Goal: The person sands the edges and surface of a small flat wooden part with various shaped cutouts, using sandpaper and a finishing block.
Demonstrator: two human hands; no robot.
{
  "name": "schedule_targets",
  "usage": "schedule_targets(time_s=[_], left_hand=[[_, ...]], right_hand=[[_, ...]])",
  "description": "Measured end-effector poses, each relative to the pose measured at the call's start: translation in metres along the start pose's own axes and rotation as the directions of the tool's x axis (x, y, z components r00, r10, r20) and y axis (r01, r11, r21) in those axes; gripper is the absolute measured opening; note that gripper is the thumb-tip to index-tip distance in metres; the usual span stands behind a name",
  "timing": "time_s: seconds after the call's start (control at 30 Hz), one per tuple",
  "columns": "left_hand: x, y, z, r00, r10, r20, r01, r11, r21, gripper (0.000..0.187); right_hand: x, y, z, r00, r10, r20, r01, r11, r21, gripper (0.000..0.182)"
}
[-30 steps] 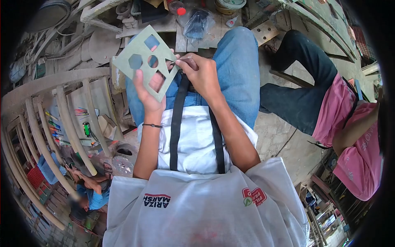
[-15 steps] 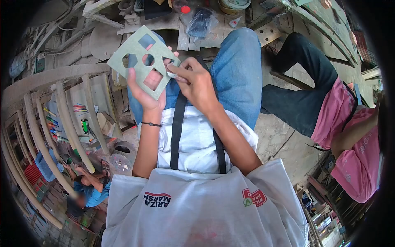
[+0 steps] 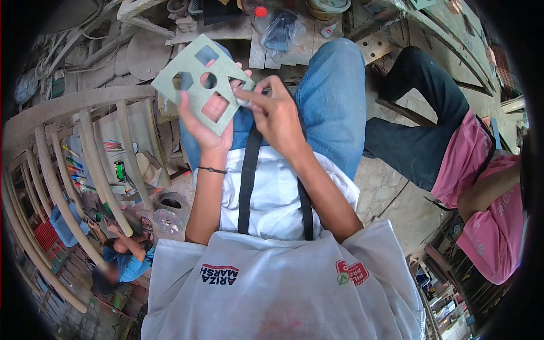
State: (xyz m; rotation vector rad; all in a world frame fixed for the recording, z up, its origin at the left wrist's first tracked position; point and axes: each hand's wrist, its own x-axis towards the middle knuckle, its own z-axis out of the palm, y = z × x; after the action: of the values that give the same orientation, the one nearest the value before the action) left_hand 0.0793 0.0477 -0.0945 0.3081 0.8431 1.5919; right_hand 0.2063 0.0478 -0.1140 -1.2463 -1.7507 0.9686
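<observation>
**Head view: changed finger pose at the triangular cutout**

Seeing the green board (image 3: 195,97) at 11 o'clock, tilted, pierced by several shaped cutouts. Clamped in the left hand (image 3: 205,135), with thumb in front and fingers behind. Pinched in the right hand (image 3: 277,113), at the board's 3 o'clock corner: a small pale-ended piece (image 3: 242,103), too covered to identify. Bent differently in the right fingers than a second ago; suggesting a new angle at the same cutout, not a shift to another. Beyond, at 12 o'clock, noting a clear plastic bag (image 3: 280,33) on a plank tabletop (image 3: 256,55), near a red cap (image 3: 260,11). At 9 o'clock, finding a slatted wooden frame (image 3: 85,101); at 3, a person in pink (image 3: 481,187).
</observation>
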Motion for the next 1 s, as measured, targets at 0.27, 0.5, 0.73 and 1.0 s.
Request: schedule_targets(time_s=[0.27, 0.5, 0.73, 1.0], left_hand=[[-0.004, -0.006, -0.001, 0.997, 0.059, 0.057, -0.070, 0.973, 0.221, 0.083], [-0.004, -0.019, -0.009, 0.972, 0.184, 0.147, -0.229, 0.883, 0.409, 0.075], [-0.001, -0.020, -0.011, 0.976, 0.155, 0.155, -0.205, 0.896, 0.394, 0.076], [-0.001, -0.020, -0.013, 0.973, 0.130, 0.192, -0.192, 0.916, 0.353, 0.075]], right_hand=[[0.009, -0.009, -0.011, 0.904, 0.398, 0.157, -0.427, 0.854, 0.297, 0.029], [0.015, -0.023, -0.006, 0.894, 0.414, 0.174, -0.447, 0.787, 0.425, 0.022], [0.013, -0.017, -0.003, 0.917, 0.369, 0.154, -0.399, 0.861, 0.316, 0.024], [0.012, -0.017, -0.007, 0.945, 0.293, 0.143, -0.322, 0.910, 0.260, 0.019]])
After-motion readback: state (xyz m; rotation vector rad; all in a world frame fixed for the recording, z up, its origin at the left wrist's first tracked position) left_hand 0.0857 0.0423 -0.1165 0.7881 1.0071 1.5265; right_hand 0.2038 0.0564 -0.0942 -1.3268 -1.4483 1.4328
